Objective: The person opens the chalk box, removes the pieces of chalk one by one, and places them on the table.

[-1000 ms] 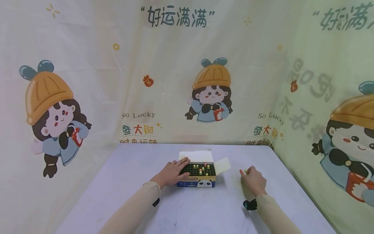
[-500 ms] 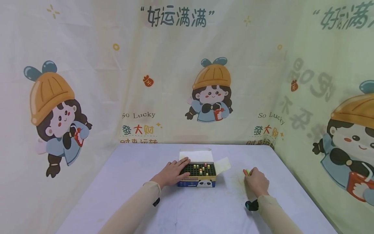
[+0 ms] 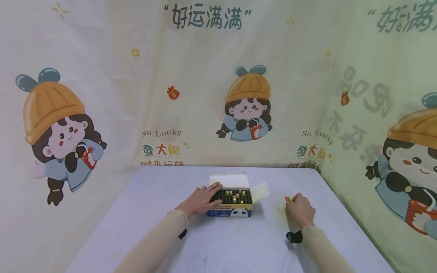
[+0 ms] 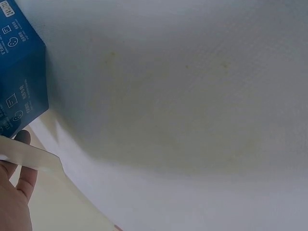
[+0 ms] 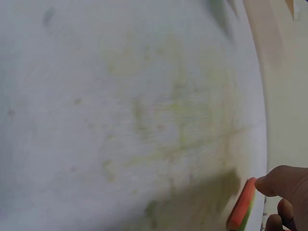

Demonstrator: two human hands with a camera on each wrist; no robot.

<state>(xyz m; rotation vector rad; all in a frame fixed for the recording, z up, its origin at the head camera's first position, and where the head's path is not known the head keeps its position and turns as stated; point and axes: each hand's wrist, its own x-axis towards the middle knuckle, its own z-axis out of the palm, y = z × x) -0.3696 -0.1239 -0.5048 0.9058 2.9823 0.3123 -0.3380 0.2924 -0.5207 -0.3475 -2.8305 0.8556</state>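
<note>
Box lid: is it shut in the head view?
No, the lid stands raised behind the box, with the sticks in its holes exposed.

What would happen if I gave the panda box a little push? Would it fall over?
The panda box looks low and wide, so it would probably slide rather than tip. Its white side flap looks thin, so it would likely bend easily. The coloured sticks stand in separate holes, so they might stay put.

Head view: soft, even light; figure (image 3: 65, 132) stretched far left. Left wrist: dim, table (image 4: 183, 110) shadowed. Right wrist: blurry, shadow (image 5: 202, 204) lower centre.
</note>
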